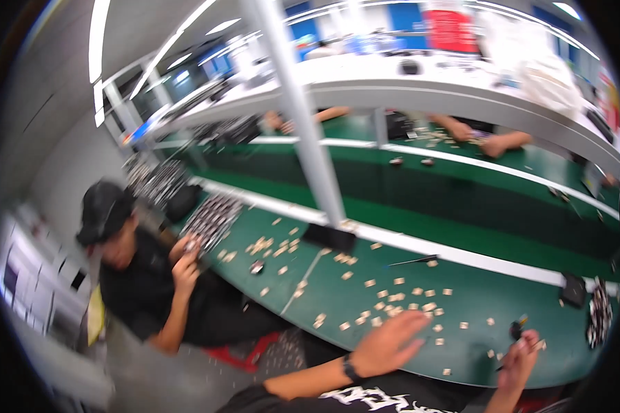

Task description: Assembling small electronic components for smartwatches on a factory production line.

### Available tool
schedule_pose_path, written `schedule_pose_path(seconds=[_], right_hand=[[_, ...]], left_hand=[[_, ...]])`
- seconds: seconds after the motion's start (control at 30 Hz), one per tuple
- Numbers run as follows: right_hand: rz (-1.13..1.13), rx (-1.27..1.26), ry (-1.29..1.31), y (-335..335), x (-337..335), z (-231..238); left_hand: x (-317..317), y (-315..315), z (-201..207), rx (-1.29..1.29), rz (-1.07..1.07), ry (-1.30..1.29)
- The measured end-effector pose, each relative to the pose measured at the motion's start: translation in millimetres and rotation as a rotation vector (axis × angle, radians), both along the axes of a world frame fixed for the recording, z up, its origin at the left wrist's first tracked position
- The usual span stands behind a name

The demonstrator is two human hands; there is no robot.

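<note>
My left hand (387,344), with a dark band at its wrist, reaches over the green worktable (475,296). Its fingers are stretched out and hold nothing I can see. Just beyond the fingertips lie several small pale square pieces (397,297), scattered over the tabletop. At the right, my right hand (518,361) is closed, with a small black part (517,331) at its fingertips. A bit of yellow shows on that part; blur hides its exact kind. More pale squares lie beside this hand.
A co-worker (134,261) sits at left, handling a small piece by a tray of metallic parts (212,219). A black block (329,238) and a thin dark tool (413,260) lie near the white rail. Across the belt (393,182), other people's hands work under a shelf (420,86).
</note>
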State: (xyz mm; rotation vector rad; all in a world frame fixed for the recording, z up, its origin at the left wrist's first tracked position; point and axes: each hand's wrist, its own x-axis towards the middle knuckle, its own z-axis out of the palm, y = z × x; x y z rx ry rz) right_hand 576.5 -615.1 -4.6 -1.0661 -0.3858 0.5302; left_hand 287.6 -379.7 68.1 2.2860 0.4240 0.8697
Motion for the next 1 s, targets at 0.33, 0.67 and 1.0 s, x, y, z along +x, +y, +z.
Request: schedule_pose_path(seconds=[0.33,0.67,1.0], right_hand=[[0.686,-0.039,0.272,113,-160,54],[0.880,-0.561,-0.281,150,-176,65],[1.148,-0.595,-0.592,196,-227,90]], left_hand=[[-18,-23,-8,0.260,0.018,-0.229],[-105,-25,-15,-0.404,0.118,-0.132],[-192,-51,-15,-0.686,0.512,-0.441]])
